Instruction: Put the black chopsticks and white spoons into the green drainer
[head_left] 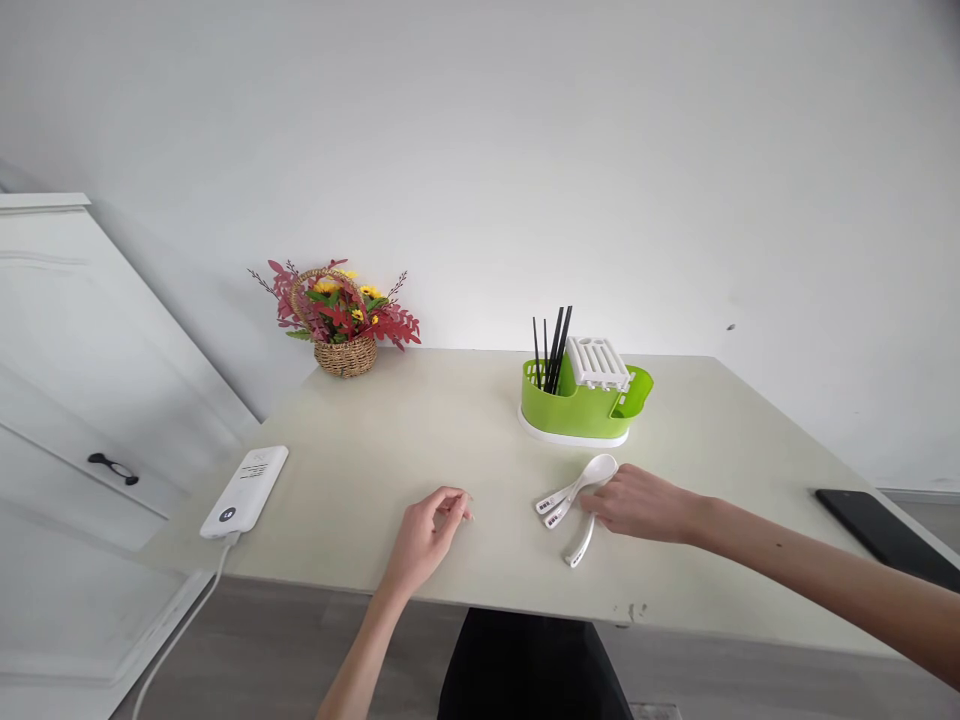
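Observation:
My right hand is closed over a white spoon, whose handle curves down toward the front of the table; its bowl is hidden by my fingers. Against that hand rest other white spoons, overlapping in a small pile, with dark marks on their handle ends. My left hand hovers low at the table's front, left of the spoons, fingers curled toward the thumb and nothing visible in them. Behind the spoons stands a green cutlery holder with a white slotted top and several black chopsticks upright in its left compartment.
A flower basket stands at the back left by the wall. A white power bank with a cable lies at the left edge. At the right edge is a black phone. A white cabinet adjoins the table's left side.

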